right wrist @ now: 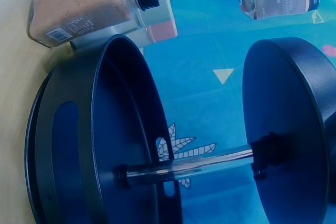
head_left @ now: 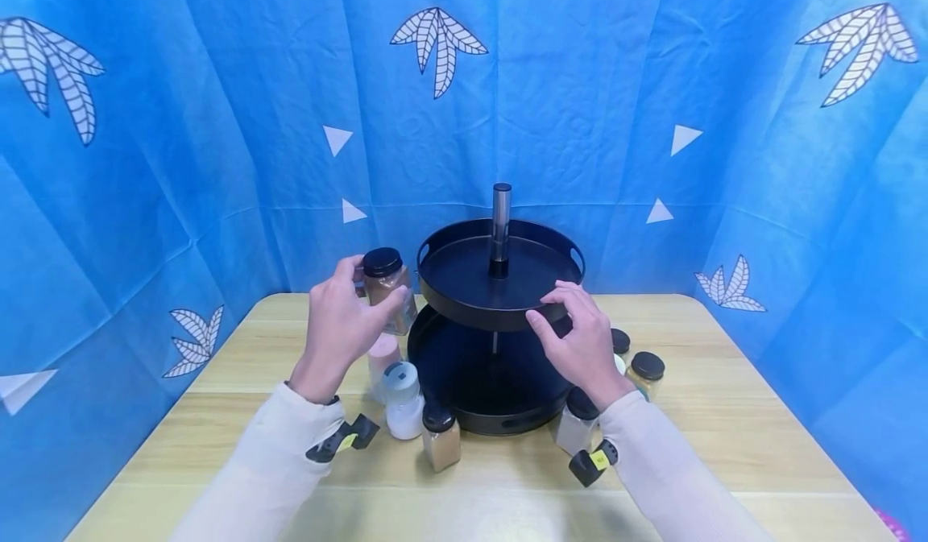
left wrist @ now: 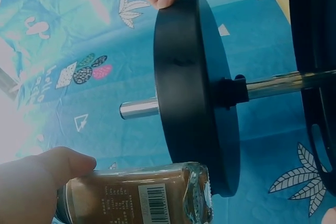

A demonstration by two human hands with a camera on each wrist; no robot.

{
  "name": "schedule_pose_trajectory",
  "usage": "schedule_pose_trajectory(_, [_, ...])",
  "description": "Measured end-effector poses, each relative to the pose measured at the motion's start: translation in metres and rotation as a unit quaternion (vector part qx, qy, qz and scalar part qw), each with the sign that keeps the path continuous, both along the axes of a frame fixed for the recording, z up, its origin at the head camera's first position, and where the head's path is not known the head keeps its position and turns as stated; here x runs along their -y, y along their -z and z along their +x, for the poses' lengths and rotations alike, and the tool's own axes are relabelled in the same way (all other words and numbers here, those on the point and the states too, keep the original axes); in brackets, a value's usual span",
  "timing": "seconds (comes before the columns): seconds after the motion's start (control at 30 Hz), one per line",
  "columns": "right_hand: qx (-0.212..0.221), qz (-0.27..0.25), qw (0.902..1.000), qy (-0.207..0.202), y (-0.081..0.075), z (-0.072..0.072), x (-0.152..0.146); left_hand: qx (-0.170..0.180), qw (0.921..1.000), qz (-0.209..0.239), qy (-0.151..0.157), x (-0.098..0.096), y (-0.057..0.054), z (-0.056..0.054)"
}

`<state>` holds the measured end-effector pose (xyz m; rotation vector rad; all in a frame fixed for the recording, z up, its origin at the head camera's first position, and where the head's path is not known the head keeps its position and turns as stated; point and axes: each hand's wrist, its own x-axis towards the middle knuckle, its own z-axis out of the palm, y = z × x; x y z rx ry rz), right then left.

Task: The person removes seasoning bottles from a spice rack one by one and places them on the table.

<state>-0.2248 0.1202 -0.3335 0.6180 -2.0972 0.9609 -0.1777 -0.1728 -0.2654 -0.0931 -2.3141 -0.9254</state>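
Observation:
My left hand [head_left: 337,316] grips a glass spice jar [head_left: 386,290] with a black lid and brown contents, raised above the table at the left of a two-tier black round tray stand. The jar's barcode label shows in the left wrist view. My right hand [head_left: 580,337] is at the right front of the upper tray [head_left: 464,305], pinching its rim with the thumb outside and fingers over the edge. Below it sits the lower tray [head_left: 500,424], joined by a metal pole [head_left: 501,212]. Neither tray shows any jar on it. The right wrist view does not show my right hand.
Left of the stand are a pink-topped container [head_left: 384,358], a white shaker with a grey lid [head_left: 403,401] and a jar of brown powder [head_left: 441,444]. On the right stand a pale jar [head_left: 575,428] and a black-lidded jar [head_left: 647,371], among others. Blue curtains surround the table.

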Motion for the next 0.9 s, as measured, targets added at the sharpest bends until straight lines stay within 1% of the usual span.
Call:
schedule_pose_trajectory(0.13, [-0.002,0.0,1.0,-0.001,0.001,0.0,0.0,0.023,0.9997,0.005,-0.002,0.002,0.005,0.002])
schedule_pose_trajectory(0.27, [-0.004,-0.001,1.0,-0.002,0.001,-0.001,0.0,0.033,0.9994,0.006,-0.003,0.004,0.009,0.002])
schedule_pose_trajectory(0.57, [0.0,-0.002,1.0,0.0,0.001,0.0,0.0,0.025,0.9996,0.0,-0.012,0.011,0.018,0.004])
schedule_pose_trajectory(0.9, [-0.001,-0.003,1.0,0.001,0.002,-0.001,0.0,0.028,0.9994,-0.002,-0.019,0.018,0.029,0.007])
